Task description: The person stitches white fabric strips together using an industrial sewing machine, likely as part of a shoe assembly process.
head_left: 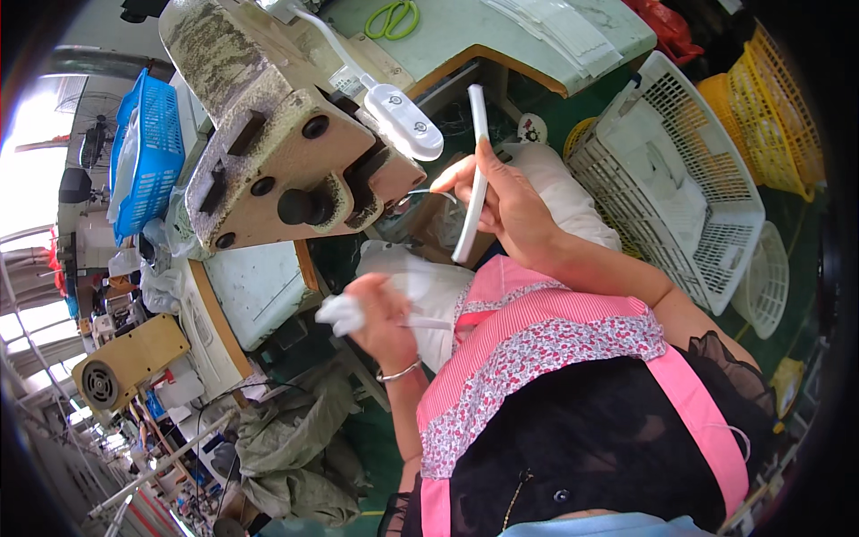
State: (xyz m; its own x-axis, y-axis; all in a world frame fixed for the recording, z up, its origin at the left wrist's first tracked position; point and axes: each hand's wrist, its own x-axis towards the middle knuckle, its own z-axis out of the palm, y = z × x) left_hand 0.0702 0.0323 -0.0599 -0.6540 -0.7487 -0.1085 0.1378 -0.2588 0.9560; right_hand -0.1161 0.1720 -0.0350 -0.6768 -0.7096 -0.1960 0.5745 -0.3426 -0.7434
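Observation:
In my right hand (517, 208) is a narrow white strip (477, 192), pinched between thumb and fingers and tilted slightly from upright. A thin curved piece (429, 191) also shows at the tip of my index finger; I cannot make out its kind. My left hand (383, 322), blurred by motion and wearing a bracelet, grips a crumpled white piece of cloth (344, 315) above my lap. Just ahead of both hands is the worn, beige head of a sewing machine (286, 170), with a white lamp (404, 121) fixed beside it.
A pale worktable (537, 63) holds green-handled scissors (392, 18) and flat white pieces (564, 31). On the right stand a white basket (667, 179) and a yellow basket (778, 107). A blue basket (148, 152) is at the left, with grey-green cloth (300, 447) heaped below.

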